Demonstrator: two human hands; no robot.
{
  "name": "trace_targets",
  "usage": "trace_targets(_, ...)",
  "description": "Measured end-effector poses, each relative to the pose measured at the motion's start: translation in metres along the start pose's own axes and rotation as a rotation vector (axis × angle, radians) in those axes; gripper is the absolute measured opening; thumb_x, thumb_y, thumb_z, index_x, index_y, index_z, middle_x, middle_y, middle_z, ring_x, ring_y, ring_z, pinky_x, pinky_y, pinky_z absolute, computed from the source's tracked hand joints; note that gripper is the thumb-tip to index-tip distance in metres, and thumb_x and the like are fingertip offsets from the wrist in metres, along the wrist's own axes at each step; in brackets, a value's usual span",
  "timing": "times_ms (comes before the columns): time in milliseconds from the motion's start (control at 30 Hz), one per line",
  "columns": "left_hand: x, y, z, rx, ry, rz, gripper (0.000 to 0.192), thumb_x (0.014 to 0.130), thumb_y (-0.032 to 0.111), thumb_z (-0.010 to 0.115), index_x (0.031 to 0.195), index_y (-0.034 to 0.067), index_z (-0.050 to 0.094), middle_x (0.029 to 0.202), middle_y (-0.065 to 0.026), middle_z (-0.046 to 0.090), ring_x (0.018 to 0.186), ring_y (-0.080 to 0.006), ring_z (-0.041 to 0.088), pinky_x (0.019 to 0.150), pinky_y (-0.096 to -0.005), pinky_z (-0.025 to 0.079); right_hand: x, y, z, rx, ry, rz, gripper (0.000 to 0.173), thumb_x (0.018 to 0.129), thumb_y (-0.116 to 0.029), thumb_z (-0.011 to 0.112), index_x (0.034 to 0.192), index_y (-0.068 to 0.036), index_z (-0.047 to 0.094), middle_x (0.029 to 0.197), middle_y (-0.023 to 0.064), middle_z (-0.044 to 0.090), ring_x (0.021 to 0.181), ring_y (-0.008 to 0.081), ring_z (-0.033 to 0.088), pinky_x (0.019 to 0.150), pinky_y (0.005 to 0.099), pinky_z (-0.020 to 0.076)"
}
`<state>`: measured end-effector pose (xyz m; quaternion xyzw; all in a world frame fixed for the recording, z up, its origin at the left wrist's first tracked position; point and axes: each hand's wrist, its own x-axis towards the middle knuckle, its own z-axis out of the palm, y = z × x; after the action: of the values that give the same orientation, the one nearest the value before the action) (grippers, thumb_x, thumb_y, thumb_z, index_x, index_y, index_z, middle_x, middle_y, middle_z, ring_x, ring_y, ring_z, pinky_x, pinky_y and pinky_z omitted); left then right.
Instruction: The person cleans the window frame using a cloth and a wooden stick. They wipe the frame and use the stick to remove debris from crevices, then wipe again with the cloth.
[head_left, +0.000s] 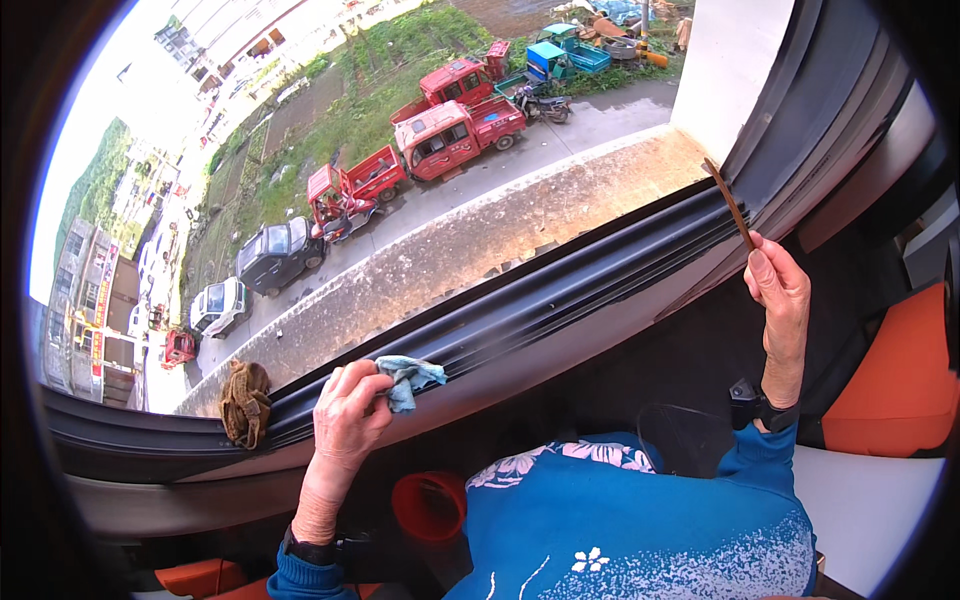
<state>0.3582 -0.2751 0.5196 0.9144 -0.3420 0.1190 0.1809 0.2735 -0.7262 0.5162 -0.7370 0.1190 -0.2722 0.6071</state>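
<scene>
My left hand (351, 414) grips a crumpled light-blue cloth (409, 379) over the inner edge of a dark window sill track (487, 311). Left of it, a bunched brown cloth (245, 405) lies across the track. At the right, my right hand (780, 281) pinches the lower end of a thin brown stick (727, 201) between thumb and fingers. The stick's far end reaches over the track's right corner, by the window frame. Whether its tip touches the frame, I cannot tell.
A red bucket (430, 506) stands below the sill, beside my body. Orange seating (896, 375) and a white surface (874, 502) are at the right. Beyond the open window are a rough concrete ledge (450, 240) and a street with parked red three-wheelers (442, 142) and cars.
</scene>
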Motion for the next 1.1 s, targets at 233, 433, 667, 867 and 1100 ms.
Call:
trace_targets(233,-0.043,-0.027,-0.047,0.032,-0.011,-0.550,0.020,0.070,-0.004,0.059,0.088,0.003,0.060,0.091,-0.0103,0.058,0.079,-0.0235,0.059,0.070,-0.0297,0.048,0.010,0.003,-0.004,0.003,-0.031,-0.076,0.035,0.092,-0.025,0.061,0.115,0.002,0.062,0.068,-0.0028,0.048,0.062,0.0044,0.041,0.055,0.0190,0.0317)
trace_targets(433,0.047,0.029,-0.018,-0.222,0.119,-0.228,0.020,0.075,-0.006,0.060,0.095,0.001,0.062,0.091,-0.0076,0.059,0.072,-0.0136,0.057,0.064,-0.0239,0.046,0.005,0.009,-0.032,0.032,0.061,-0.062,0.037,0.093,-0.026,0.061,0.115,0.003,0.061,0.068,-0.0030,0.047,0.061,0.0039,0.041,0.054,0.0187,0.0306)
trace_targets(667,0.219,0.124,0.043,-0.374,0.134,0.475,0.026,0.074,-0.003,0.064,0.099,0.004,0.062,0.097,-0.0094,0.060,0.085,-0.0238,0.062,0.072,-0.0308,0.050,-0.022,0.008,-0.060,0.015,0.211,-0.022,0.033,0.092,-0.025,0.062,0.110,0.002,0.063,0.067,-0.0017,0.049,0.060,0.0048,0.042,0.055,0.0190,0.0332)
trace_targets(867,0.304,0.198,0.138,-0.482,0.091,0.639,0.018,0.075,0.003,0.061,0.093,0.005,0.060,0.088,-0.0115,0.056,0.083,-0.0300,0.059,0.071,-0.0380,0.048,-0.054,0.012,-0.090,-0.102,0.396,0.061,0.033,0.091,-0.026,0.062,0.110,0.001,0.064,0.064,-0.0019,0.048,0.059,0.0049,0.042,0.054,0.0196,0.0329)
trace_targets(1100,0.316,0.246,0.217,-0.099,-0.079,0.695,0.013,0.075,0.010,0.057,0.085,0.003,0.062,0.093,-0.0159,0.056,0.093,-0.0309,0.052,0.086,-0.0362,0.043,-0.074,0.017,-0.098,-0.086,0.453,0.096,0.032,0.092,-0.023,0.062,0.111,0.002,0.063,0.066,-0.0016,0.049,0.059,0.0053,0.043,0.054,0.0196,0.0332)
